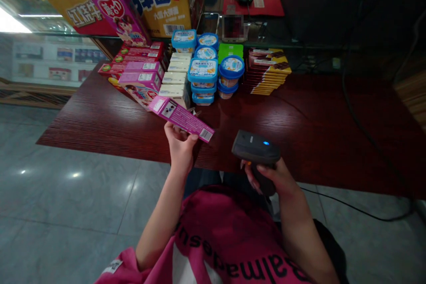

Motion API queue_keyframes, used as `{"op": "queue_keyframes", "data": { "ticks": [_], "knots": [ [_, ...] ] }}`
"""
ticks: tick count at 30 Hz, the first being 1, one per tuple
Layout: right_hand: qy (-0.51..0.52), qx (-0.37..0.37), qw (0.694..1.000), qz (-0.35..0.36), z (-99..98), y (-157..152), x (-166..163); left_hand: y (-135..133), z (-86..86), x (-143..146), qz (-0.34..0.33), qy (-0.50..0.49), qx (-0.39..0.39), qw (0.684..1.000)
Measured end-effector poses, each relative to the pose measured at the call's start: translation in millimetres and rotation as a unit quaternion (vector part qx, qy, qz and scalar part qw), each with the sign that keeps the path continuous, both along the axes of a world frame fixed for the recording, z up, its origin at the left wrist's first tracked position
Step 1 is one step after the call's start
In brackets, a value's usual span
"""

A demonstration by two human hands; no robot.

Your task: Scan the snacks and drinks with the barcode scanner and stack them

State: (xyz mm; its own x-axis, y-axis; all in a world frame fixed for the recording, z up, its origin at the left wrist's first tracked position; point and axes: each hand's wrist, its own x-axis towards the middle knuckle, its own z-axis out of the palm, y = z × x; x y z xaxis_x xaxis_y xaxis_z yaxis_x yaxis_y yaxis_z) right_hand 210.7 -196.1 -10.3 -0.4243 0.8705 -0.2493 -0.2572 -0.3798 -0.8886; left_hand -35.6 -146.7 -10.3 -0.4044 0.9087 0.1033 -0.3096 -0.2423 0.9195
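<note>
Pinching a slim magenta snack box [183, 119] by its near edge, the left hand [179, 151] holds it above the front part of the dark wood counter [319, 128]. The box's long axis slants from far left to near right, sloping across the view, with its printed narrow side facing up and its barcode [206, 134] at the near right end. The thumb presses close to that end; the other fingers sit further left along the edge.

The right hand [278, 176] has its fingers curled around the grip of a black handheld barcode scanner [254, 146]; whether the trigger is squeezed, I cannot tell. The scanner's head points left, towards the box's barcode end, the two well apart. Beyond the box stand cream-coloured cartons [175, 90], blue-lidded tubs [203, 70] and similar pink boxes [140, 86].
</note>
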Motion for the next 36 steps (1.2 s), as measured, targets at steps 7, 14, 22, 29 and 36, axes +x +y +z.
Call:
{"op": "queue_keyframes", "data": {
  "ticks": [7, 14, 22, 29, 36],
  "knots": [
    [-0.014, -0.002, 1.000, -0.016, -1.1, -2, -3, -1, -3.4, 3, 0.050, 0.060, -0.016, 0.997],
    [-0.036, 0.004, 0.999, -0.022, 0.3, -3, -4, 2, -6.0, 2, 0.043, 0.094, 0.000, 0.995],
    [-0.023, 0.009, 1.000, -0.015, -1.5, -2, -3, -9, 1.3, 0, 0.022, 0.048, -0.008, 0.999],
    [-0.042, -0.028, 0.998, -0.028, 12.7, -7, -5, -31, -6.5, -61, 0.171, 0.341, -0.030, 0.924],
    [-0.056, -0.061, 0.995, -0.056, 22.4, -8, -7, -23, -16.1, -108, 0.267, 0.394, -0.091, 0.875]
  ]
}}
